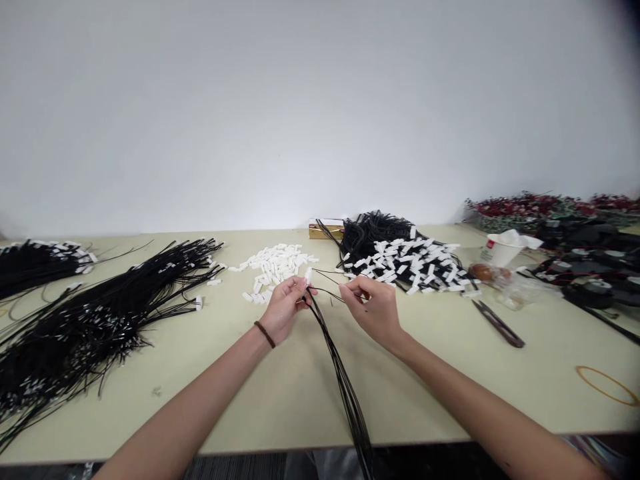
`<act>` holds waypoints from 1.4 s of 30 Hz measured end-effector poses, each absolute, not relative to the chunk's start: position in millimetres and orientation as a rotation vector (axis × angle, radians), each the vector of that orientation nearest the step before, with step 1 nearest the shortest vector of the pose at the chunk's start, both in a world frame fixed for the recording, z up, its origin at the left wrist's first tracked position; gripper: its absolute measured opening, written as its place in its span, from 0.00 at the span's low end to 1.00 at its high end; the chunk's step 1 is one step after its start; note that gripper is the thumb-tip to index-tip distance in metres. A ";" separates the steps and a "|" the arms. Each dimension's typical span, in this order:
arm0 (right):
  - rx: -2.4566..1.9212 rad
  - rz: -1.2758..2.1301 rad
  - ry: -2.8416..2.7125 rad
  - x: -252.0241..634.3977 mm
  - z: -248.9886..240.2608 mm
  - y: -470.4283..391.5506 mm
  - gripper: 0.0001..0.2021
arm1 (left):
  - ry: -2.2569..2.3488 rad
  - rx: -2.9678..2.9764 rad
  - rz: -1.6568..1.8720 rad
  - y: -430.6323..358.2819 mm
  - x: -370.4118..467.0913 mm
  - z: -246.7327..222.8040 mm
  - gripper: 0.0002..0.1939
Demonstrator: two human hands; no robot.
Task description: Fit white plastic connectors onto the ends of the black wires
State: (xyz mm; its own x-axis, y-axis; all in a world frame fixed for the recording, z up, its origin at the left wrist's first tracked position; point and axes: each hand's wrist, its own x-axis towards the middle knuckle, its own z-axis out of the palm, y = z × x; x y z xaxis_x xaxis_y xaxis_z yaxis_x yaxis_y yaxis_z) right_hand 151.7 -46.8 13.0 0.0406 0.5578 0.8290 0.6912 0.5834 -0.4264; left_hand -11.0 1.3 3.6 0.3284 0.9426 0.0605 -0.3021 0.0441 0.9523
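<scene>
Near the middle of the table, my left hand (pixel 287 303) is closed on a small white plastic connector (pixel 309 273) and the top of a bundle of black wires (pixel 336 363). The bundle hangs down past the table's front edge. My right hand (pixel 373 307), just to the right, pinches thin black wire (pixel 327 291) that stretches across from the left hand. Its fingertips hide the wire's end. Behind my left hand lies a loose pile of white connectors (pixel 275 263). Beyond my right hand is a heap of black wires with white connectors (pixel 415 263) on their ends.
Long black wire bundles (pixel 115 310) cover the table's left side. To the right lie thread snips (pixel 499 323), a paper cup (pixel 500 250), a plastic bag (pixel 530 290) and a yellow rubber band (pixel 607 385). Black parts with wires (pixel 585 260) fill the far right. A gold box (pixel 325 230) stands by the wall.
</scene>
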 end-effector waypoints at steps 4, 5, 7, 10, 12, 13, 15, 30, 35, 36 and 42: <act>-1.063 -0.148 -1.618 151.4 13.4 -47.5 0.12 | 0.747 1.168 1.101 0.6 -11.2 5.1 0.12; -1.064 -0.149 -1.617 151.3 13.4 -47.4 0.12 | 0.748 1.174 1.102 0.4 -11.2 5.4 0.12; -1.067 -0.151 -1.618 151.0 13.1 -47.2 0.12 | 0.752 1.178 1.105 0.0 -11.0 5.8 0.12; -1.065 -0.148 -1.619 151.0 12.8 -47.4 0.12 | 0.762 1.183 1.113 -0.6 -10.7 6.4 0.13; -1.062 -0.147 -1.618 151.2 13.0 -47.9 0.12 | 0.768 1.186 1.117 -1.0 -10.6 6.8 0.13; -1.062 -0.148 -1.618 151.3 13.1 -48.1 0.12 | 0.770 1.188 1.117 -1.1 -10.6 6.9 0.13; -1.061 -0.149 -1.615 151.3 13.5 -48.4 0.12 | 0.771 1.193 1.117 -1.2 -10.6 7.1 0.13; -1.078 0.080 -1.571 150.8 19.2 -50.1 0.13 | 0.815 1.287 1.142 0.2 -10.3 6.1 0.12; -1.093 0.059 -1.630 154.5 20.0 -47.9 0.10 | 0.812 1.352 1.144 0.5 -11.2 7.2 0.12; -1.090 0.005 -1.671 155.6 19.8 -47.2 0.10 | 0.815 1.368 1.143 0.7 -11.4 7.4 0.12; -1.031 -0.400 -1.853 160.0 17.9 -44.4 0.06 | 0.799 1.460 1.085 0.3 -11.0 8.2 0.13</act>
State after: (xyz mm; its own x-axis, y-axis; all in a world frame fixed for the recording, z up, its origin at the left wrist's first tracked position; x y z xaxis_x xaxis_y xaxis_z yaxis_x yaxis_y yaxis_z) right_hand 160.0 -44.4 17.9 -0.1994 0.4831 0.8526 0.7920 0.5918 -0.1502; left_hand -11.0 0.3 8.2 0.3539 0.9147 0.1952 -0.0845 -0.1766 0.9806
